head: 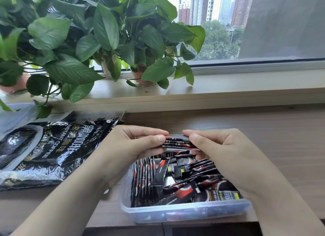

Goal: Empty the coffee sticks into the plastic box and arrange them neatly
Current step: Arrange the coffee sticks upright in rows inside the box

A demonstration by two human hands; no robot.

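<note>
I had a small bundle of coffee sticks held level just above the far end of the plastic box, with my left hand pinching one end between thumb and fingertips and my right hand pinching the other, both curled round the same bundle. Inside the box an upright row of sticks stood on edge against the left wall, while the loose sticks lay crossed at all angles over the middle and right, one long one leaning against the row. The coffee bag lay flattened and crumpled on the table to the left of the box, so I judged the emptying done and the tidying perhaps a third along. The step in hand, as I read it, was squaring this bundle before adding it to the row. To do it well I thought the ends wanted tapping flush, with the printed faces turned one way. The pinch had to be firm enough that the slick wrappers could not fan out or slide past each other. I reckoned the bundle should go down on edge right beside the row. The leaning stick needed lifting clear first, or the new sticks would ride up on it and tip the row. The box looked light and sat near the table's front edge, so I meant to press downward, not sideways. Potted plants on the windowsill stood well behind, clear of my reach.
</note>
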